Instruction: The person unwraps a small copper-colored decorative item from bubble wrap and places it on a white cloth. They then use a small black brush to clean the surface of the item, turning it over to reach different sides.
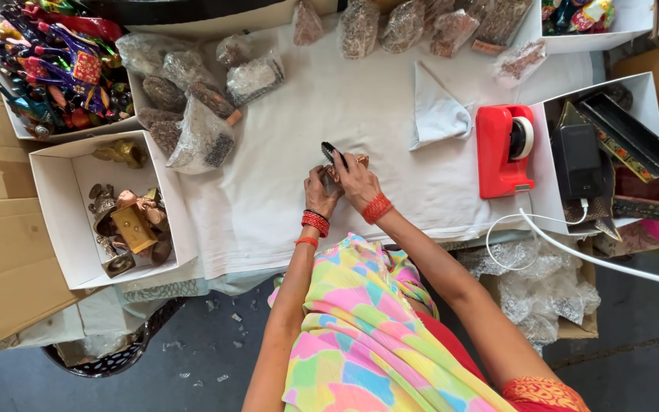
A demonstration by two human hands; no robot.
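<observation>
Both my hands meet over the white cloth-covered table (291, 198). My left hand (319, 188) and my right hand (355, 179) together grip a small carved brown wooden piece (348, 162), with a dark flat part (330, 151) of it sticking out at the upper left. Red bangles ring both wrists. A bright patterned cloth drapes over my front.
A red tape dispenser (503, 150) sits right of my hands, a folded white cloth (438, 114) behind them. Bubble-wrapped carved items (200, 141) lie at the left and along the back. White boxes hold brass figures (127, 225), colourful toys (62, 65) and dark items (577, 160).
</observation>
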